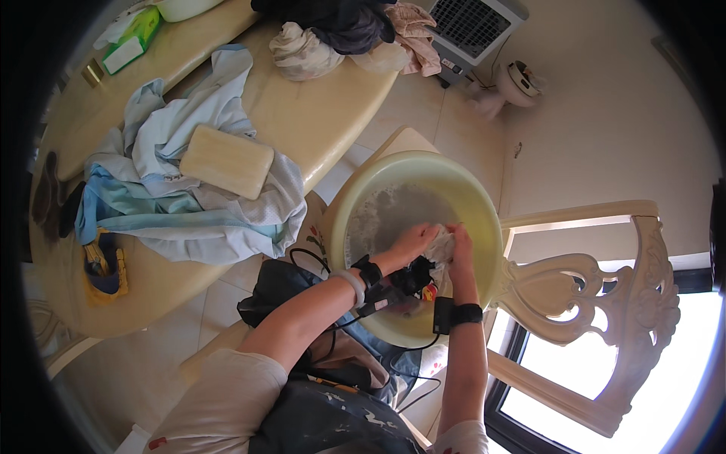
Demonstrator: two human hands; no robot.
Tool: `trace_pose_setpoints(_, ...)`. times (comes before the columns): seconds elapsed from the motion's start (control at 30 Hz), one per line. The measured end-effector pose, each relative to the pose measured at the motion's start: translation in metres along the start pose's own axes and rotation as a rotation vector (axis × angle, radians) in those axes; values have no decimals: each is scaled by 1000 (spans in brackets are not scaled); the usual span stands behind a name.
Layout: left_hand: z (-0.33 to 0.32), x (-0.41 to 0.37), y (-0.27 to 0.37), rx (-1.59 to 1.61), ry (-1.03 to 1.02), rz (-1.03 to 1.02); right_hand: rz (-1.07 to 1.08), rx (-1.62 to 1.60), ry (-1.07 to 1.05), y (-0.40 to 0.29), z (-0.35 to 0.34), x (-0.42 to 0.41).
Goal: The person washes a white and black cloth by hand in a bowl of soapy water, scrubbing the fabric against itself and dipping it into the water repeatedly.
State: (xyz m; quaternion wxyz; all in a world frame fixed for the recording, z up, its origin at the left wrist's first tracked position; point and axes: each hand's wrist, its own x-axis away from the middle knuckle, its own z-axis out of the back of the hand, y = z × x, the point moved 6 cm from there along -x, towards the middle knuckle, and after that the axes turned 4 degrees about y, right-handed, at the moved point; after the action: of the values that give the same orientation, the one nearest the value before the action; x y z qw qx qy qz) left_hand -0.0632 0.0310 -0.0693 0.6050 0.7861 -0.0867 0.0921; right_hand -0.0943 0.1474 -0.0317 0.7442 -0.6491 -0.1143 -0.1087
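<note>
Both hands grip a wet, whitish cloth (440, 249) above a pale yellow-green plastic basin (482, 227). My left hand (417, 241) has its fingers closed on the cloth's left side. On the other side, my right hand (460, 244) pinches it. Below them a black piece of fabric (413, 278) with a red and yellow patch lies in the basin, partly hidden by my left forearm. Grey, foamy water (391, 210) fills the far part of the basin. Each wrist wears a black strap with a cable.
The basin stands on a carved cream chair (567, 295). To the left, a glossy table (340, 113) holds light blue and white garments (227, 221), a soap bar (227, 160), a brush (102, 264), a green tissue pack (133, 40) and bundled clothes (351, 34). An air cooler (473, 25) stands behind.
</note>
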Motion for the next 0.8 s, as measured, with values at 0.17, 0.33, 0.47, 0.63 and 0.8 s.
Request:
trace_pose_setpoints(0.17,-1,9,50,127,16,-166,32,191,-279,25,7,15)
trace_pose_setpoints(0.33,3,11,53,95,-65,-126,-129,28,-249,-32,9,69)
trace_pose_setpoints(0.47,-18,21,49,-217,-341,-280,-14,-249,-262,-94,27,89)
trace_pose_setpoints(0.63,-19,18,45,-393,-280,-319,71,-345,-220,-111,60,91)
trace_pose_setpoints(0.8,10,8,49,106,-89,-49,-72,-14,-82,-37,77,44)
